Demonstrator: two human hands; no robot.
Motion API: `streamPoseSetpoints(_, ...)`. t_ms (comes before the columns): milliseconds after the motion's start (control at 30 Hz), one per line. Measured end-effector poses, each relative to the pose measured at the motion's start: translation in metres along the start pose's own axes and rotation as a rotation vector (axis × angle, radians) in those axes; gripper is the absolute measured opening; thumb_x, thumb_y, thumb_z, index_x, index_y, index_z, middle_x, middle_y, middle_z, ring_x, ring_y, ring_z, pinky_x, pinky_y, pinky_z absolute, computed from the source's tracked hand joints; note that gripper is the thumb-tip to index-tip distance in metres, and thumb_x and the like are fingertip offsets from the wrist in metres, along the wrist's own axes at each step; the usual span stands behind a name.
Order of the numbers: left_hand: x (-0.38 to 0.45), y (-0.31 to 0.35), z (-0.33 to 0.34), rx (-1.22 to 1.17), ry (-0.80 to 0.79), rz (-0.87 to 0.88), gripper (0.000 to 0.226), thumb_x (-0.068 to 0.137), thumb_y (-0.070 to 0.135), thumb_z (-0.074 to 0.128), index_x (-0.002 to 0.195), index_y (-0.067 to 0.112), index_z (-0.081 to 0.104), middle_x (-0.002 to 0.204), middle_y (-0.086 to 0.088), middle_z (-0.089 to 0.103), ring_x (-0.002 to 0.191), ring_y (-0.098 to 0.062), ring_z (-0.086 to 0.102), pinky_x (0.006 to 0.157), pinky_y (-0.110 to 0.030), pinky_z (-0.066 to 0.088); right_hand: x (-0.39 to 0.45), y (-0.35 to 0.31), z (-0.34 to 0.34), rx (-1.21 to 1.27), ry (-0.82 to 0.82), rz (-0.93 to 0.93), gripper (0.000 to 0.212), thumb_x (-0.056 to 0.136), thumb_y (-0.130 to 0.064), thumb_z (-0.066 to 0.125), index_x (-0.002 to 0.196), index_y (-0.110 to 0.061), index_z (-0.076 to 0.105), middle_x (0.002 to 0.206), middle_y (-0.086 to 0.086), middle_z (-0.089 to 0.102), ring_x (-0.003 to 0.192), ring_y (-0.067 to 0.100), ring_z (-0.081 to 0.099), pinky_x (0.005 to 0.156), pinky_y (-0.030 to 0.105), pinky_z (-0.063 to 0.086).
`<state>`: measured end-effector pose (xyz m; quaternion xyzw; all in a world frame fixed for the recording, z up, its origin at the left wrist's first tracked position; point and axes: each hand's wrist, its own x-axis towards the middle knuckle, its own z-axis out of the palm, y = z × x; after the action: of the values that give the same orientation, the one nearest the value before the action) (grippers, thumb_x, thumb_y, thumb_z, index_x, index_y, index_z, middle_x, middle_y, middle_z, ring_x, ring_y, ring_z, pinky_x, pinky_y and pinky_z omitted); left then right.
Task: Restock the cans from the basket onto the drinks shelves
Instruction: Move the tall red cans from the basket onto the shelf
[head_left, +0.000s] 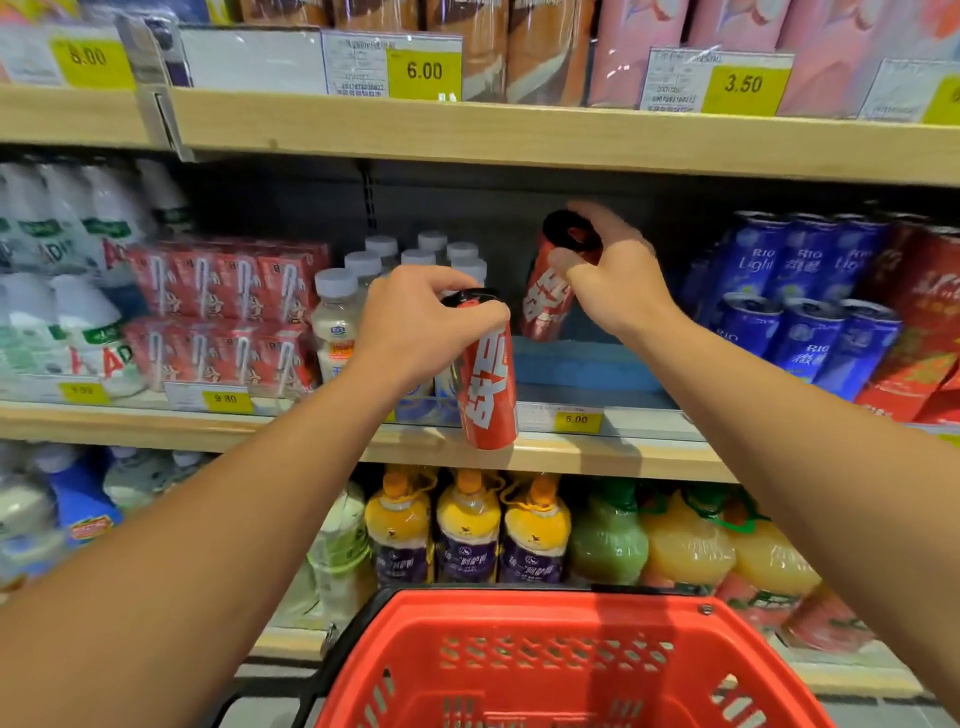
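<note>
My left hand (415, 322) grips the black top of a tall red can with white lettering (488, 395), held tilted in front of the middle shelf's edge (597, 452). My right hand (613, 280) holds a second red can (543, 301) by its top, tilted, above a bare blue-lined gap (587, 369) on that shelf. The red basket (550, 670) sits below at the bottom centre; its inside is mostly out of view.
White-capped bottles (337, 322) stand left of the gap, red carton packs (223, 312) further left. Blue cans (800, 312) and red boxes (924, 332) fill the right. The upper shelf board (519, 140) overhangs. Juice bottles (467, 525) line the lower shelf.
</note>
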<state>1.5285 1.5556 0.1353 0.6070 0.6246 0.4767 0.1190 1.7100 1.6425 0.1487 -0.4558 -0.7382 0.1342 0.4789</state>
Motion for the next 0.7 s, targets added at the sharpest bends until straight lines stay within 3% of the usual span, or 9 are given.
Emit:
streamPoseSetpoints(133,0.005,-0.003,0.0,0.014,-0.001,-0.001,0.041,0.073,0.045,0.074,0.108,0.024,0.073,0.094,0.014,0.064,0.085,0.0,0.059,0.067,-0.018,0.048,0.007,0.001,0.009,0.08,0.027,0.034,0.053,0.088,-0.024,0.067,0.138,-0.023,0.048,0.134,0.001,0.056,0.12,0.015,0.052,0.092,0.023,0.043)
streamPoseSetpoints(267,0.011,-0.003,0.0,0.038,0.017,-0.008,0.048,0.072,0.05,0.072,0.112,0.024,0.073,0.109,0.01,0.069,0.102,-0.006,0.06,0.082,-0.028,0.054,0.016,0.005,0.018,0.199,0.117,0.139,0.051,0.087,-0.029,0.068,0.134,-0.022,0.049,0.13,0.0,0.058,0.115,0.013,0.055,0.097,0.032,0.049)
streamPoseSetpoints(467,0.015,0.0,0.0,0.033,0.007,-0.022,0.047,0.075,0.049,0.072,0.114,0.024,0.072,0.11,0.008,0.068,0.106,-0.008,0.059,0.084,-0.035,0.057,0.024,0.016,0.034,0.255,0.089,0.19,0.057,0.089,-0.03,0.067,0.14,-0.029,0.041,0.137,0.0,0.053,0.126,0.02,0.051,0.102,0.041,0.047)
streamPoseSetpoints(700,0.016,0.0,-0.004,0.037,-0.005,-0.014,0.045,0.078,0.047,0.072,0.116,0.023,0.071,0.108,0.008,0.067,0.098,-0.007,0.06,0.077,-0.027,0.054,0.017,0.026,0.044,0.165,0.03,0.23,0.081,0.087,-0.023,0.07,0.151,-0.029,0.022,0.149,-0.001,0.043,0.136,0.022,0.042,0.11,0.045,0.038)
